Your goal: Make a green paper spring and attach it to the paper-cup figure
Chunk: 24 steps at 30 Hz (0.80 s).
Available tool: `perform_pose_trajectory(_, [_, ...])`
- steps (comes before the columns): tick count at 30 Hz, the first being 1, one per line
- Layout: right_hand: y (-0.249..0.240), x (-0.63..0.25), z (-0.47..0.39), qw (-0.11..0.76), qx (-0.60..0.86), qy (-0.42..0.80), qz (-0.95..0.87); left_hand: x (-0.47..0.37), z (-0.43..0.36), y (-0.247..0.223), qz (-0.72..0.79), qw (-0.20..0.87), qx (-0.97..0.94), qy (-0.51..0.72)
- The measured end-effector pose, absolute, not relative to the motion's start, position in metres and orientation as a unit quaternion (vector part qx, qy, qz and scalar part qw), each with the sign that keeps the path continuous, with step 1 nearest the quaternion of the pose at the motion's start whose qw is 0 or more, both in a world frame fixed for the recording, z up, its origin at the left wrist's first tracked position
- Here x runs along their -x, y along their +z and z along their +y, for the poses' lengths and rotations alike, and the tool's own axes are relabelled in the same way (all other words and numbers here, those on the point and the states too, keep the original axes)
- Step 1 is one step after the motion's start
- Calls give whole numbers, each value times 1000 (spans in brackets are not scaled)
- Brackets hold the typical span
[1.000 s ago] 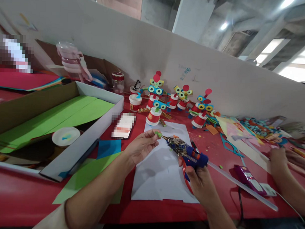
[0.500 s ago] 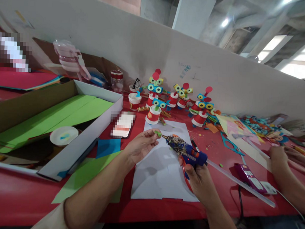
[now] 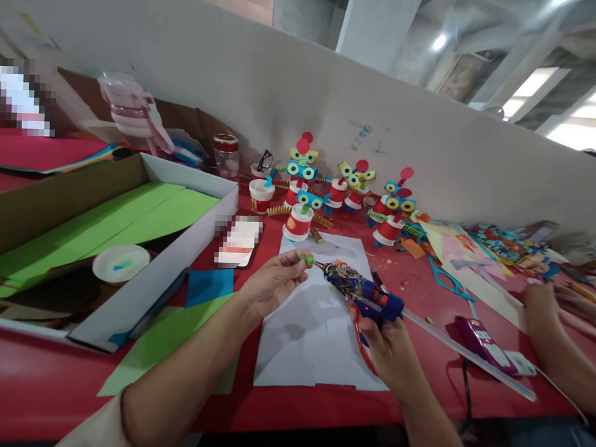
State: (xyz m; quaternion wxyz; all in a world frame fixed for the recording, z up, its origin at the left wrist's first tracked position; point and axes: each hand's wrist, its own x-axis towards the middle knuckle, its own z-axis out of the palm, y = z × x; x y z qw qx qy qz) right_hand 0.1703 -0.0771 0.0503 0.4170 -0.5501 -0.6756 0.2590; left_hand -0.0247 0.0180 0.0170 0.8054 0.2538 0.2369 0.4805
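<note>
Between thumb and fingertips, my left hand (image 3: 279,281) pinches a small folded green paper piece (image 3: 306,258). My right hand (image 3: 389,344) grips a blue hot glue gun (image 3: 364,294), its front smeared with dried glue and a long clear glue stick (image 3: 469,352) sticking out of the back. The gun's nozzle tip is at the green paper; whether it touches cannot be made out. Both hands are above a white paper sheet (image 3: 318,348) on the red table. Behind them stands a paper-cup robot (image 3: 298,225) with a blue eye strip and folded paper arms, with several similar ones.
To the left is a white box (image 3: 200,223) holding green paper. A phone (image 3: 241,241) and blue paper (image 3: 210,287) lie beside it. On the right are teal scissors (image 3: 450,281), a purple power strip (image 3: 486,347), paper scraps and another person's hand (image 3: 540,300).
The view has shifted very slightly. Both hands keep nearly the same pose, with the glue gun's nozzle still by the green paper piece.
</note>
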Motion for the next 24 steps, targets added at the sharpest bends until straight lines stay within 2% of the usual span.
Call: perform_pose_trajectory(24, [47, -172, -80, 405, 559, 248, -679, 25, 18, 19, 235, 809, -241, 482])
